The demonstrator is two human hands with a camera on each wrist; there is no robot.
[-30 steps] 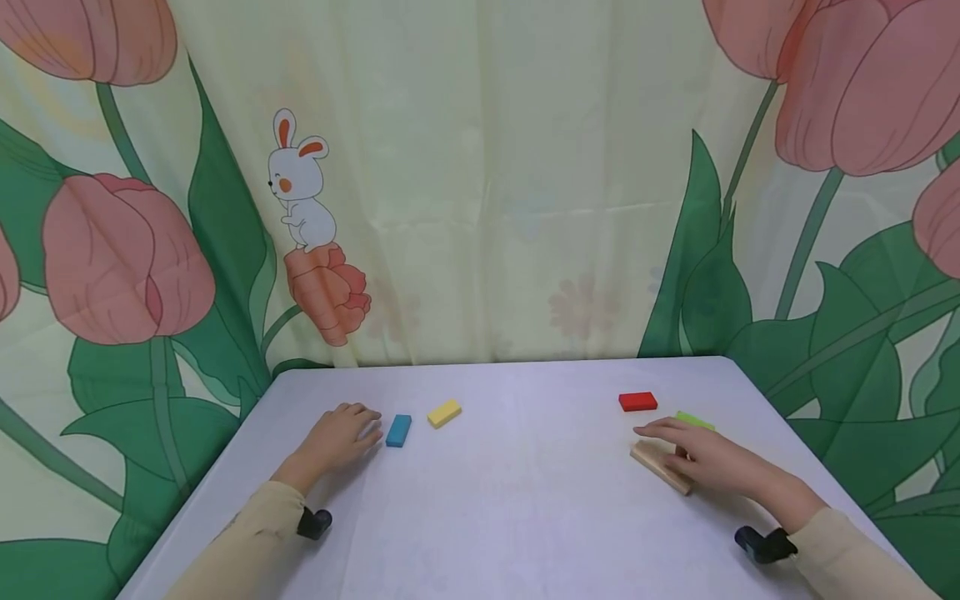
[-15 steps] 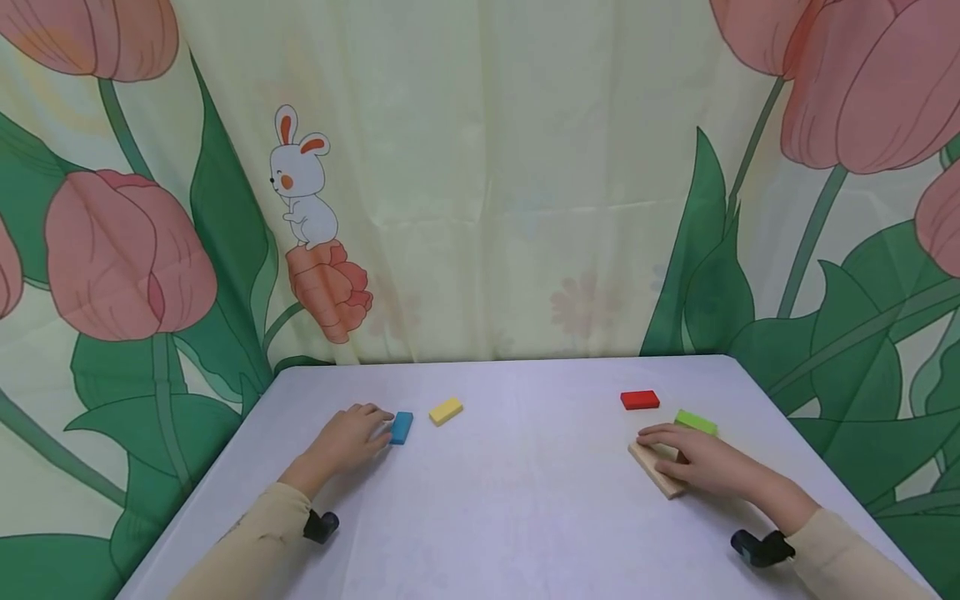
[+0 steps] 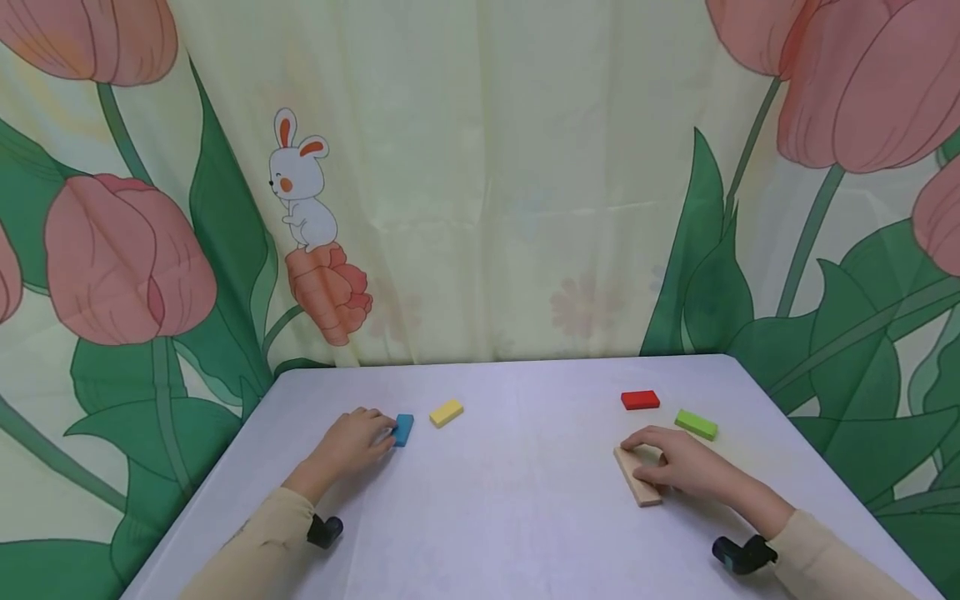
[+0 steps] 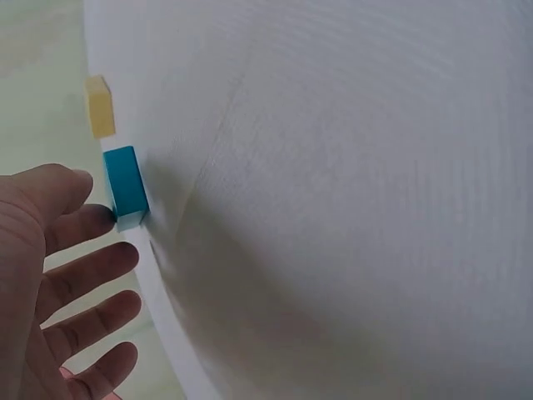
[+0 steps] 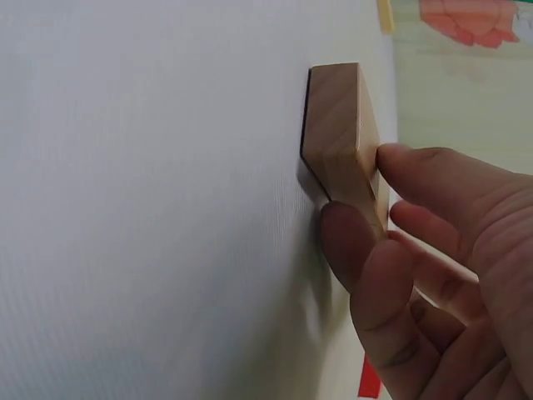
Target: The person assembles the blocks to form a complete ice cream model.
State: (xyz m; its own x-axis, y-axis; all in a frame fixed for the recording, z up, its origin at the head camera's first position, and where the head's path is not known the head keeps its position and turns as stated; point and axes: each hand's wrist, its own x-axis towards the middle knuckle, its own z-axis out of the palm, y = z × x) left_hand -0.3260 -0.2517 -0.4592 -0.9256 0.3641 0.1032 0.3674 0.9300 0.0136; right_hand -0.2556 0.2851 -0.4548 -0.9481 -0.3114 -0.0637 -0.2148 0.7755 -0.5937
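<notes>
In the head view my left hand (image 3: 357,443) is at the left side of a blue block (image 3: 404,430). The left wrist view shows the index fingertip touching the near end of that blue block (image 4: 126,183), with the thumb above and the other fingers spread apart. On the right, my right hand (image 3: 684,461) holds a plain wooden block (image 3: 636,481) lying close to the cloth. Seen from the right wrist, the thumb is on one side of the wooden block (image 5: 331,112) and curled fingers (image 5: 346,237) are at its other side, partly hidden.
A yellow block (image 3: 446,413) lies just beyond the blue one. Further right are a red block (image 3: 640,400) and a green block (image 3: 696,424), the green one just past my right hand. A printed curtain (image 3: 495,192) hangs behind the white-covered table (image 3: 495,533).
My left hand has moved right until it reaches the blue block. My right hand has shifted left with the wooden block, which has turned and slid left, uncovering the green block.
</notes>
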